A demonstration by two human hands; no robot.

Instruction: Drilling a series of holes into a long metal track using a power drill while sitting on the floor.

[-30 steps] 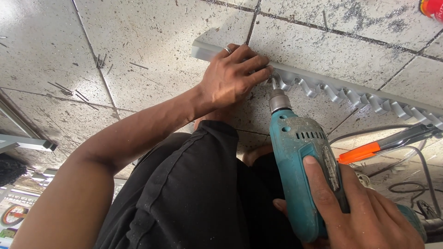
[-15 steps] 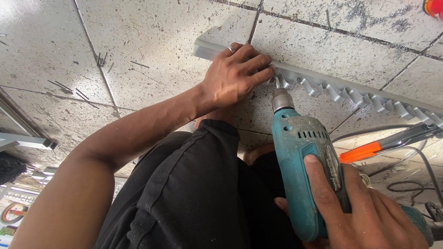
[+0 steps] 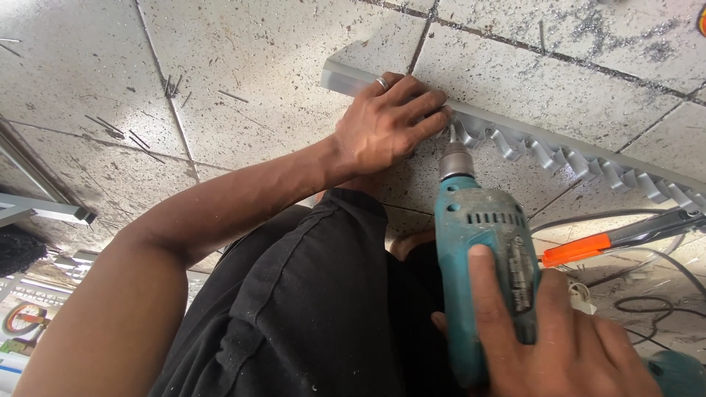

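Two hands work: our left hand (image 3: 386, 129) presses the grey slotted strip (image 3: 559, 151) flat; our right hand (image 3: 559, 345) grips the teal drill (image 3: 482, 250), bit at twelve o'clock; we should keep it straight.

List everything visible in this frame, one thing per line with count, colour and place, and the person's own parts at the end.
slotted strip: one, grey, lying across the tiled floor from upper middle to right edge
power drill: one, teal, bit tip at the strip
clamp handle: one, orange with dark bar, right of the drill
cables: several, grey and black, lower right floor
metal profile: one, silver, left edge
tiled floor: speckled grey, strewn with small nails
trousers: black, bottom centre
left hand: pressed on the strip, ring on one finger
right hand: gripping the drill
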